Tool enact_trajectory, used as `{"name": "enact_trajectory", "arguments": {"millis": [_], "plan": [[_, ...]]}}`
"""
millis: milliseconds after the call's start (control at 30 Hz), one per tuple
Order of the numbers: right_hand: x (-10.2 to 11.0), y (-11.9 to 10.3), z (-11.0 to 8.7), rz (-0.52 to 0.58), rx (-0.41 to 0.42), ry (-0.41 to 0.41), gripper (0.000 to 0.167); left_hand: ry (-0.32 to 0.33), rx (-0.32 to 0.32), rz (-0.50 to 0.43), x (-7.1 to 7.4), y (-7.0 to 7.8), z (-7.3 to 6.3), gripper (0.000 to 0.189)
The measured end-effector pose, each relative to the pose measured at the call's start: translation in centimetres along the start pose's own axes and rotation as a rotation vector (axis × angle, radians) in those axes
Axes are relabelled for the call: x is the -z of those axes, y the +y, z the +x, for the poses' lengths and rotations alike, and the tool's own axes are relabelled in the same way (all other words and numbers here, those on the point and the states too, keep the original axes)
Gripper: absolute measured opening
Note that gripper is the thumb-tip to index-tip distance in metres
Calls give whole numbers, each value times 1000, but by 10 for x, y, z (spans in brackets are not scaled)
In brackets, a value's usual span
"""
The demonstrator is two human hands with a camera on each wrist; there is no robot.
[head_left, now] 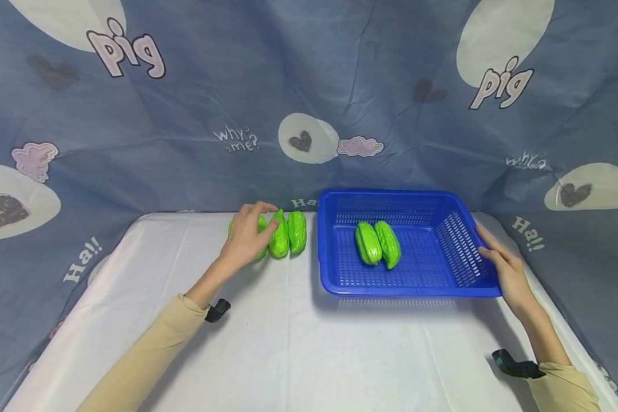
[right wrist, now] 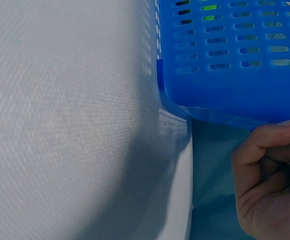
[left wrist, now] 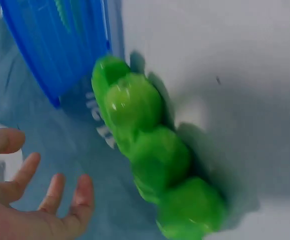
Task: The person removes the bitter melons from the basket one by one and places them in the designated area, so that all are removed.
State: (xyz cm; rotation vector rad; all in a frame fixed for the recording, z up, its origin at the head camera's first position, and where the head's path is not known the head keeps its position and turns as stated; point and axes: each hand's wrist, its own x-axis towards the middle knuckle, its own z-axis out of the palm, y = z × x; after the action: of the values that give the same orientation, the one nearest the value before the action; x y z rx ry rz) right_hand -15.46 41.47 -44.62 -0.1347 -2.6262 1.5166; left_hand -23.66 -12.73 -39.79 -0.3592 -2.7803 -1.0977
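white tabletop (head_left: 350, 360) bears blue basket (head_left: 412, 291); right hand (head_left: 510, 277) pinches its right side. left hand (head_left: 243, 239), grip spread, hovers by row of at least 3 green vegetables (head_left: 297, 232) left of basket; 2 more (head_left: 389, 244) inside. clumsy reach could knock neighbours rolling; tug could tilt basket.

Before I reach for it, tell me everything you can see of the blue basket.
The blue basket is rectangular and looks like plastic, with a smooth rim rounded at the corners, slotted walls and a finely perforated base. It sits open side up over the right part of the white table; whether its base lies fully flat is unclear. Two glossy green pieces lie side by side inside, left of its middle. The person's right grip holds it by the right end.
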Motion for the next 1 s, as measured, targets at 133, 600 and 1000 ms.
{"name": "enact_trajectory", "arguments": {"millis": [133, 600, 1000], "plan": [[0, 0, 0, 2, -3, 3, 53, -14, -87, 20, -11, 19, -5, 37], [0, -4, 1, -8, -9, 11, 53, -82, -452, 285, -28, 63, -2, 35], [-1, -5, -2, 4, -41, 11, 53, -241, -620, 446, -43, 92, 16, 33]]}}
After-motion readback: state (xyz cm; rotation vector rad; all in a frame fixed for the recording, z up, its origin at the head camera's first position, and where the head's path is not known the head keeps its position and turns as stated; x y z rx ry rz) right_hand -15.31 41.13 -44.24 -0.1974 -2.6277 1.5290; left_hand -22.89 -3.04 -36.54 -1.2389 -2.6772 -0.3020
